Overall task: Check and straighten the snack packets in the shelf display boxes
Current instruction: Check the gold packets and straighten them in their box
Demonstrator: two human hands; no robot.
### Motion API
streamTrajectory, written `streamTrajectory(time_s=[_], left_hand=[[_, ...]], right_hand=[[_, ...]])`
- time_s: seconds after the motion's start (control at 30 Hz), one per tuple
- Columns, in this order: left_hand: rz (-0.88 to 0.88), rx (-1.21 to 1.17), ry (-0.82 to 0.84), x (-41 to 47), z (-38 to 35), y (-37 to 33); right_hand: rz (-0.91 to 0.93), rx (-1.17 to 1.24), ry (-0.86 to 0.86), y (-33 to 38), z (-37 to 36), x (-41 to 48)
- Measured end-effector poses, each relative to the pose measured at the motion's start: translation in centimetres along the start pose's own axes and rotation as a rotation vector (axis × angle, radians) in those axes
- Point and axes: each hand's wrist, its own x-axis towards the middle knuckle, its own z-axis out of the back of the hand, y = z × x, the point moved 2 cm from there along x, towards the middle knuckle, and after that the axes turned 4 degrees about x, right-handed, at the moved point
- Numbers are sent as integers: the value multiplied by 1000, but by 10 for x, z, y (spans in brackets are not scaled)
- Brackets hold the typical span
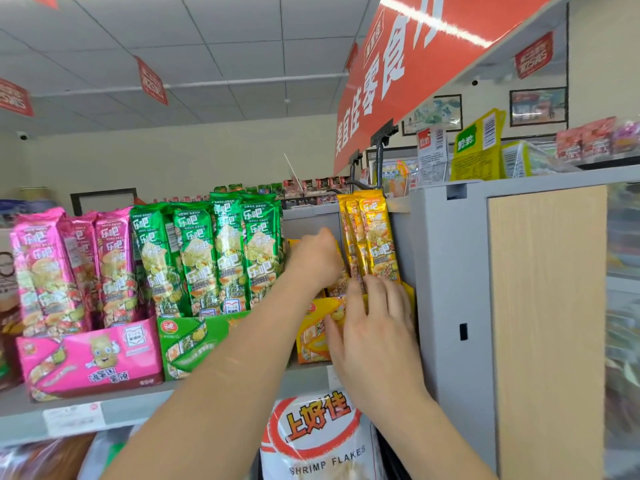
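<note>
As the right hand (375, 336), fingers straight, steadies the yellow cardboard box (311, 341) under them, the left hand (317, 259), grip hidden, probes yellow foil packets (375, 237).

A single wide-angle camera, worn on the head, faces forward at a grey shelf (138, 407) from close by, near enough that the left hand (317, 259) and right hand (375, 327) reach the yellow display box (313, 341) at mid-frame. It sits about level with the packets, perhaps tilted slightly up, since ceiling tiles (207, 36) and a red banner (415, 64) fill the top. The far right edge is blurred, and straight lines bow toward the borders.
</note>
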Motion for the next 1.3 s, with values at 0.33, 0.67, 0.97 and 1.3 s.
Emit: streamTrajectory(time_s=[0.33, 0.67, 0.97, 1.3], left_hand=[[-9, 155, 69, 7, -6, -14], [4, -21, -233, -16, 15, -5], [-356, -115, -837, -80, 67, -28], [-365, -820, -1007, -153, 85, 12]], right_hand=[[-32, 156, -45, -2, -6, -17], [-20, 231, -76, -2, -3, -14], [-32, 538, -143, -4, 0, -14], [96, 916, -183, -1, 40, -29]])
